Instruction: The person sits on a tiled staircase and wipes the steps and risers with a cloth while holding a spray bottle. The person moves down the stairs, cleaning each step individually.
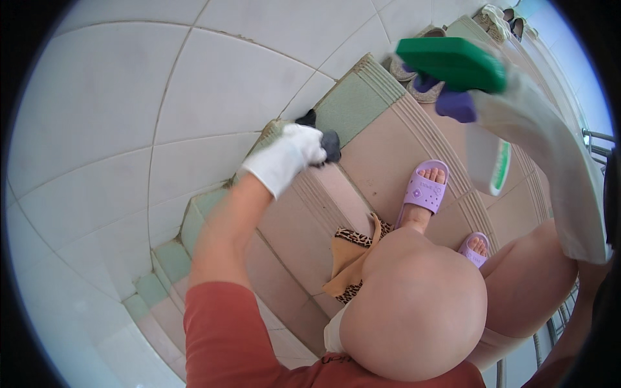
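Observation:
My left hand (pixel 296 145) wears a white glove and grips a dark grey cloth (pixel 331 146). It is at the tiled stair edge beside the wall, and a black piece (pixel 306 118) shows just behind the fingers; I cannot tell if it belongs to the cloth. On the other side, my right hand (pixel 509 104), in a long pale glove, holds a spray bottle (pixel 485 157) raised over the steps. The bottle has a green head (pixel 449 60), purple parts around its trigger, and a whitish body. Motion blur softens its outline.
White wall tiles (pixel 233 92) border the pink and green stairs (pixel 388 140), which descend at lower left. A tan cloth with leopard-print trim (pixel 349 257) lies by my knee. Shoes (pixel 424 89) sit on a higher step. Metal railing (pixel 599 140) runs along the right. Purple slippers (pixel 424 189) are on my feet.

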A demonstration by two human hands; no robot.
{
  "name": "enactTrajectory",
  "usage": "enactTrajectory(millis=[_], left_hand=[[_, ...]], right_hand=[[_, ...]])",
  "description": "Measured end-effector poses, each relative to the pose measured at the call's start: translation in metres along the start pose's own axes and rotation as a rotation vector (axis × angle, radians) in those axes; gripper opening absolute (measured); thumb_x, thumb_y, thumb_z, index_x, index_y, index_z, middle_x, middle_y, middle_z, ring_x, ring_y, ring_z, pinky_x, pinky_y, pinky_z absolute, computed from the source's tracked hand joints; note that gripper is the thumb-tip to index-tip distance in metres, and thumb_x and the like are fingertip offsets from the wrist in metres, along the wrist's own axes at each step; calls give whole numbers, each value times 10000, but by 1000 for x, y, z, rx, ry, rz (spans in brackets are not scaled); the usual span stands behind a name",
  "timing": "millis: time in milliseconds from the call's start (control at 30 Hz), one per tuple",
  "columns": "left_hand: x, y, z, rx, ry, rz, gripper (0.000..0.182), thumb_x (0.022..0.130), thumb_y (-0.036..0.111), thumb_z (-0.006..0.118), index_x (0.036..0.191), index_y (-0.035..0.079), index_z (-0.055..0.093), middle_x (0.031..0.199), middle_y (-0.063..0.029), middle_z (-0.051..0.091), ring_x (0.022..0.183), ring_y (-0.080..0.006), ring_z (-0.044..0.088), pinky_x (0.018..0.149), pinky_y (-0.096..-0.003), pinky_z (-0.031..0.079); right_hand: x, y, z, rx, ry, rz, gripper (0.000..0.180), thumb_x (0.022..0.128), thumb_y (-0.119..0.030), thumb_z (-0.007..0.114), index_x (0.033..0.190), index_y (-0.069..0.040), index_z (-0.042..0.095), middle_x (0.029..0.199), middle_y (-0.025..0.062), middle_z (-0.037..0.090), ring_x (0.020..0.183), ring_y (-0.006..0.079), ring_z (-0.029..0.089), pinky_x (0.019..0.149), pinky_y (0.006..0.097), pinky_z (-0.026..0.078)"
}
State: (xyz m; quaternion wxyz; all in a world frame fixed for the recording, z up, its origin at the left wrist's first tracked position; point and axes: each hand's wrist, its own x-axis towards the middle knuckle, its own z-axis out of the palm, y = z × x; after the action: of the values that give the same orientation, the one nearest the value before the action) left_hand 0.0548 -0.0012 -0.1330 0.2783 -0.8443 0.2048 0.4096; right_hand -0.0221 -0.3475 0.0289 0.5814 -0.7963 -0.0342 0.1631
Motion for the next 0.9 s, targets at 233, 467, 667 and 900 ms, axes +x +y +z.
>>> enactTrajectory(millis=[233,467,667,900], left_hand=[[34,-8,-6,114,-35,-40,301,734,318,691,945,112,754,985,-112,736,902,-317,710,762,-407,569],[-62,27,7,-86,88,227,364,726,355,676,957,75,710,902,-165,723,884,-343,701,801,-452,548],[-2,-28,-23,286,141,-88,248,764,286,664,928,119,746,946,-117,745,901,-264,723,783,-405,549],[-38,30,3,119,136,-16,243,754,306,645,887,149,775,894,-91,755,901,-254,730,797,-411,523]], right_hand=[[-43,34,-38,-17,162,-151,599,770,-42,670,1358,-110,580,1139,57,664,960,115,614,805,250,519],[-44,64,-63,-33,155,-227,602,776,-37,664,1366,-106,571,1164,65,655,965,122,615,799,253,522],[-45,72,-65,-43,131,-260,605,781,-32,659,1374,-103,563,1185,73,646,968,128,616,794,255,525],[-40,78,-73,-41,123,-292,608,788,-27,653,1383,-99,553,1211,81,637,972,135,617,788,258,528]])
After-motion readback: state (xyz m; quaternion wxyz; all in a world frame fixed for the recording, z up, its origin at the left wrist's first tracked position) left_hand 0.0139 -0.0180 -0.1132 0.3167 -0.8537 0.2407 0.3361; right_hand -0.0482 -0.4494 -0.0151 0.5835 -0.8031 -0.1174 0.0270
